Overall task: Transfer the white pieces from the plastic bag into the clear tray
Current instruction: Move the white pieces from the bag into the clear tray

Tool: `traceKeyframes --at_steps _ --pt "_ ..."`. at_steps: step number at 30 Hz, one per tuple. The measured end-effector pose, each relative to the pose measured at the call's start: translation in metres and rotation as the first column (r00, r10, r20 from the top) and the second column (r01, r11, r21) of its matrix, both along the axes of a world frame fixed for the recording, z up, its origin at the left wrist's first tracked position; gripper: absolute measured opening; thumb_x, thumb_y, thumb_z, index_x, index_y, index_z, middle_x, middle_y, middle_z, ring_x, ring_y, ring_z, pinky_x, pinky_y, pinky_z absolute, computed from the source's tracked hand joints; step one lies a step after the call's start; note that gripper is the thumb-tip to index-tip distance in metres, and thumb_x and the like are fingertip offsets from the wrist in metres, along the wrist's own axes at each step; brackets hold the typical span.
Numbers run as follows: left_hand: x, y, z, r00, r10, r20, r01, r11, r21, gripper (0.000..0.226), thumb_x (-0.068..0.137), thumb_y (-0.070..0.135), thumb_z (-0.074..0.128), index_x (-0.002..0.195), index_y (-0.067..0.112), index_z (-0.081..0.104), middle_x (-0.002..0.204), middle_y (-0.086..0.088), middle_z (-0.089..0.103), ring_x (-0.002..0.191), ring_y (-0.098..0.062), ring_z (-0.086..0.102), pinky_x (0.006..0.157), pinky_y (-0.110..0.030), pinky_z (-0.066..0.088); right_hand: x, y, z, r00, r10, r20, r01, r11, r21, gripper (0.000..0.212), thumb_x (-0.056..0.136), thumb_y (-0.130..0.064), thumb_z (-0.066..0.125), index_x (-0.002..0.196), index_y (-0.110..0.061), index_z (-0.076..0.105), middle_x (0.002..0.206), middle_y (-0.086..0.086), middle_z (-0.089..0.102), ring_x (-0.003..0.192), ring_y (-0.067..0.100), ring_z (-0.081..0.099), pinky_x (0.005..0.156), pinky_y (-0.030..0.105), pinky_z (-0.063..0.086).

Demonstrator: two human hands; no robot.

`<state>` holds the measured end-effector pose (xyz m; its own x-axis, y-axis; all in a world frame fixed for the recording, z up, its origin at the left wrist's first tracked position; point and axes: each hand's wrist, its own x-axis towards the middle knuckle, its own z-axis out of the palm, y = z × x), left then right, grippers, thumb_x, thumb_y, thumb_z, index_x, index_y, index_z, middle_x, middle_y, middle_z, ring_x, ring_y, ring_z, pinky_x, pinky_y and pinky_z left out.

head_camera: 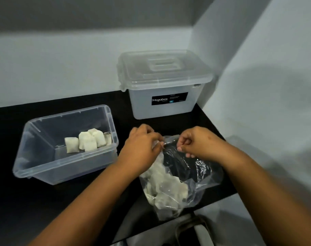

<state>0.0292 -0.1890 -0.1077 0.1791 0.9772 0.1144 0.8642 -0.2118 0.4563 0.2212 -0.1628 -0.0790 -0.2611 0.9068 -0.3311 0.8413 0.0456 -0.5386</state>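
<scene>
Hands pinch the mouth of the plastic bag [177, 176] on the black worktop [44, 201]: left hand [142, 146] and right hand [195, 142], fingers curled. White pieces [166, 187] blur inside; others [88, 142] sit in the clear tray [62, 167].

The light is soft and rather dim, without hard shadows. The black desk [44, 201] stays very dark. Small white glare spots sit on the plastic bag [200, 167], to the right of the white pieces [167, 185] inside it. A wide grey shadow lies on the wall [275, 103] right of the bag. Straight lines bend near the picture edges, and the forearms look stretched and slightly blurred.
</scene>
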Motion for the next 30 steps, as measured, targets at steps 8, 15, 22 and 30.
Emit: traceKeyframes --at_steps 8,15,22,30 --pt "0.031 -0.022 -0.056 0.974 0.178 -0.137 -0.212 0.932 -0.295 0.028 0.084 0.054 0.06 0.101 0.033 0.062 0.154 0.0 0.023 0.144 -0.034 0.013 0.108 -0.051 0.03 0.002 -0.011 -0.056 0.989 0.146 0.003 -0.143 0.977 -0.157 0.012 0.089 -0.018 0.066 0.081 -0.022 0.073 0.067 -0.009 0.066 0.067 0.007 0.068 0.06 0.021 0.054" --pt "0.02 -0.024 -0.082 0.939 0.304 0.159 -0.266 0.938 -0.221 0.035 0.073 0.023 0.078 0.087 0.027 0.047 0.133 0.002 0.043 0.124 -0.023 0.043 0.096 -0.024 0.033 -0.014 0.002 -0.079 0.993 0.12 0.005 -0.118 0.981 -0.157 0.011 0.09 -0.015 0.063 0.087 -0.017 0.073 0.088 -0.002 0.073 0.084 0.018 0.072 0.082 0.035 0.059" --pt "0.015 -0.026 -0.084 0.928 0.294 0.229 -0.257 0.95 -0.175 0.044 0.069 0.018 0.082 0.1 0.02 0.051 0.118 0.005 0.044 0.106 -0.008 0.045 0.087 -0.016 0.033 -0.033 0.001 -0.085 0.99 0.139 0.004 -0.138 0.985 -0.103 0.019 0.085 -0.035 0.071 0.096 -0.02 0.069 0.088 -0.001 0.071 0.079 0.016 0.069 0.077 0.034 0.059" --pt "0.015 -0.024 -0.077 0.952 0.275 0.134 -0.253 0.954 -0.16 0.034 0.078 0.033 0.074 0.106 0.024 0.056 0.127 0.005 0.044 0.119 -0.018 0.046 0.094 -0.031 0.043 -0.015 -0.005 -0.078 0.993 0.121 -0.01 -0.12 0.992 0.036 0.01 0.091 -0.027 0.062 0.087 -0.019 0.065 0.079 -0.005 0.066 0.072 0.013 0.063 0.07 0.032 0.055"
